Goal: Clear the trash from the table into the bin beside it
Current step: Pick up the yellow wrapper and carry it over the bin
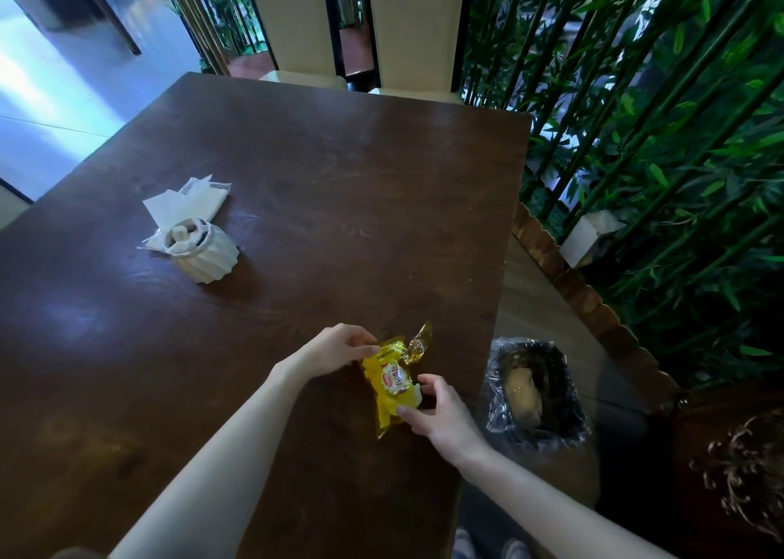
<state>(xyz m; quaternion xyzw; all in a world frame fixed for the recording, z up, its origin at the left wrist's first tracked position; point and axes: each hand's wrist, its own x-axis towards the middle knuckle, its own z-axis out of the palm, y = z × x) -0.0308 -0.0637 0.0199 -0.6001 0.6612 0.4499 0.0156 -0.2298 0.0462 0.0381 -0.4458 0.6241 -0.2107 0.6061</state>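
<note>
- Yellow snack wrapper (388, 382) lies on the wooden table (297, 185), near its 4 o'clock edge.
- Left hand (337, 348) pinches its top.
- Right hand (441, 414) pinches its bottom.
- Lined bin (536, 393) at 3 o'clock of wrapper.

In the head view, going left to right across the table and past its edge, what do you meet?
White ribbed cup with napkins → left hand → yellow wrapper → right hand → lined bin on the floor beside the table.
</note>
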